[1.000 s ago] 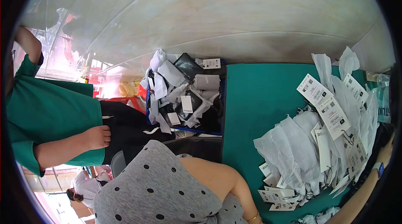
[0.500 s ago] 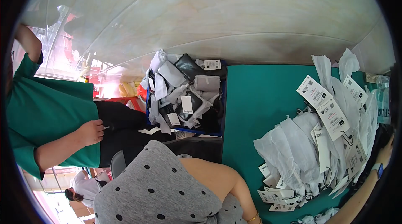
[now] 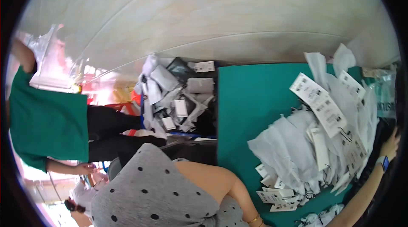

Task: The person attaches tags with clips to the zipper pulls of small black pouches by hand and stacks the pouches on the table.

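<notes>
My left hand [image 3: 389, 145], with a watch [image 3: 384, 164] on its wrist, reaches in along the right edge of the view. Its fingertips run into the dark rim, so their grip is hidden. Black material [image 3: 369, 159] lies beside it; what it is I cannot tell. Nearest to this hand is a heap of items in white tissue wrapping [image 3: 280, 150], with black cords and white printed tags [image 3: 325, 110], on a green table [image 3: 238, 112]. My right hand is out of view.
A blue crate [image 3: 193, 135] holds grey-wrapped pouches and black ones beside the table. A co-worker in a spotted grey top [image 3: 148, 188] sits close by, forearm toward the bottom edge. Another person in a green shirt [image 3: 51, 121] stands behind. Clear plastic packaging [image 3: 384, 95] lies at the right.
The whole scene has shifted slightly left. The green-shirted person's hand has dropped from the waist to beside the leg. My left hand stays at the right edge, beside the black material.
</notes>
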